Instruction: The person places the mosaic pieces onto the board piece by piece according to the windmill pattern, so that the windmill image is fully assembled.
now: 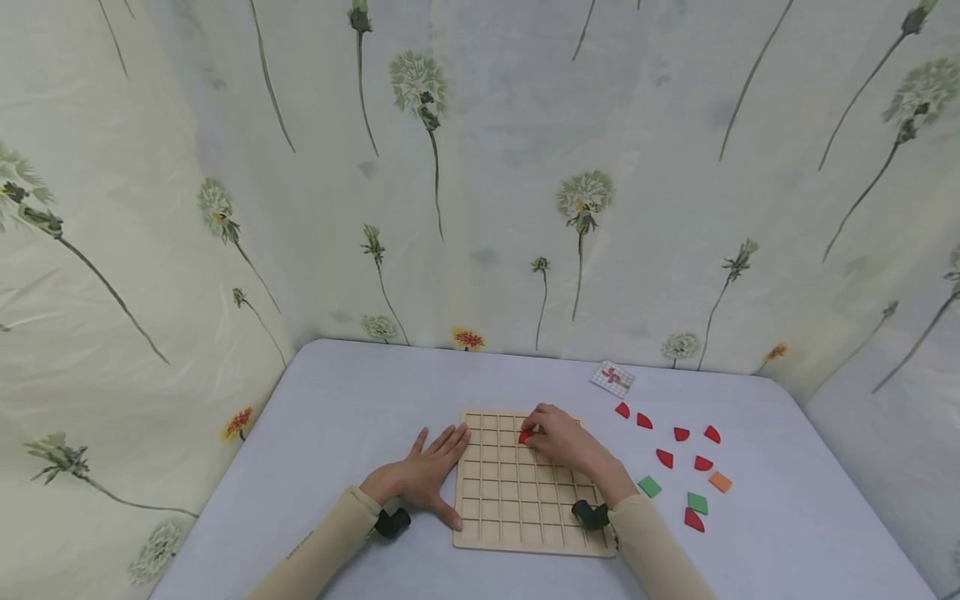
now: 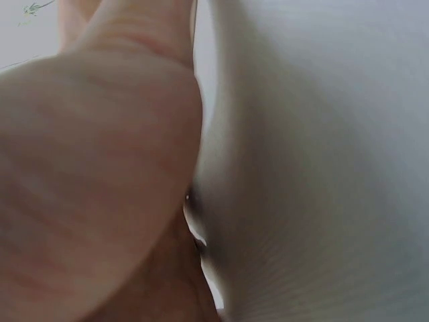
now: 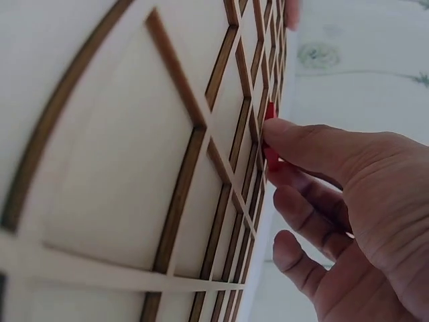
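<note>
A square wooden grid board (image 1: pixel 510 489) lies on the table, its surface divided into small square cells. My right hand (image 1: pixel 564 439) pinches a red quarter-circle piece (image 1: pixel 525 436) between thumb and fingers at the board's upper part. In the right wrist view the thumb presses on that red piece (image 3: pixel 271 155) against the grid; whether it sits fully in a cell cannot be told. My left hand (image 1: pixel 431 471) lies spread at the board's left edge, fingertips and thumb touching it. The left wrist view shows mostly palm and sleeve up close.
Right of the board several red quarter-circle pieces (image 1: pixel 664 458) lie scattered, with two green squares (image 1: pixel 697 502) and an orange square (image 1: pixel 721 482). A small patterned card (image 1: pixel 612 379) lies behind them. A dandelion-print curtain (image 1: pixel 495 167) hangs behind the white table (image 1: pixel 360 392).
</note>
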{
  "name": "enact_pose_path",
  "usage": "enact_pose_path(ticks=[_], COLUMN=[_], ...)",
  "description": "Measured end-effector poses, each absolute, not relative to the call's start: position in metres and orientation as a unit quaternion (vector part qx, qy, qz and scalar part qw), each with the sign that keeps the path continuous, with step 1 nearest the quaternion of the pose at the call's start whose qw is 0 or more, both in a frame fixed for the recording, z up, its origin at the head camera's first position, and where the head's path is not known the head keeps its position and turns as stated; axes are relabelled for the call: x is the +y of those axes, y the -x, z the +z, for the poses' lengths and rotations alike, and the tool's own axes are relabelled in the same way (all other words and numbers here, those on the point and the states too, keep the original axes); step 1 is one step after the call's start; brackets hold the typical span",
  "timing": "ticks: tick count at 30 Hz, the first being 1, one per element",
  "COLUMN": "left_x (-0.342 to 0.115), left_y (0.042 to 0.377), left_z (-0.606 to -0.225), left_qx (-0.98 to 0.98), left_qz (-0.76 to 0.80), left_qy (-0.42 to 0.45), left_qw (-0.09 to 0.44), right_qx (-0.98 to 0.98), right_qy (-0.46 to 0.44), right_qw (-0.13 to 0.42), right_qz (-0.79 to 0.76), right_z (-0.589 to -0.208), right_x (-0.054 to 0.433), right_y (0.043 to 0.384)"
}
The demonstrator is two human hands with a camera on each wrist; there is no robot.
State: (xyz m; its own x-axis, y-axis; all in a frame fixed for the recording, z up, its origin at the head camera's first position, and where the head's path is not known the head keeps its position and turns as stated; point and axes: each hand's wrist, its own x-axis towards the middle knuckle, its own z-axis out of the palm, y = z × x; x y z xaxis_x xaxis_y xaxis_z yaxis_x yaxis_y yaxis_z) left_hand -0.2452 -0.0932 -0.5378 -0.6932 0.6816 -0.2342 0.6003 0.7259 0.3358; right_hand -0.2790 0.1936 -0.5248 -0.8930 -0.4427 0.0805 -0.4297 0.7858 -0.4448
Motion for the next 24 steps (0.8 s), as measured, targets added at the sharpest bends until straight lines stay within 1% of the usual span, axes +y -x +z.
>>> enact_pose_path(ticks=[7, 19, 24], left_x=[-0.0935, -0.0937, -0.0941], left_y=[0.2464, 0.2458, 0.2462], left_z=[-0.5385, -0.5394, -0.5400], left_qx=[0.914, 0.912, 0.911], left_qz=[0.116, 0.121, 0.124], left_qy=[-0.350, -0.353, -0.355], left_qw=[0.169, 0.169, 0.167], right_qx=[0.934, 0.929, 0.928], right_qy=[0.227, 0.233, 0.244], right_qw=[0.029, 0.031, 0.022], right_qz=[-0.274, -0.286, -0.282], right_z=[-0.5271, -0.5324, -0.5321], right_x=[0.1988, 0.2008, 0.2007], right_y=[0.2801, 0.2790, 0.2788])
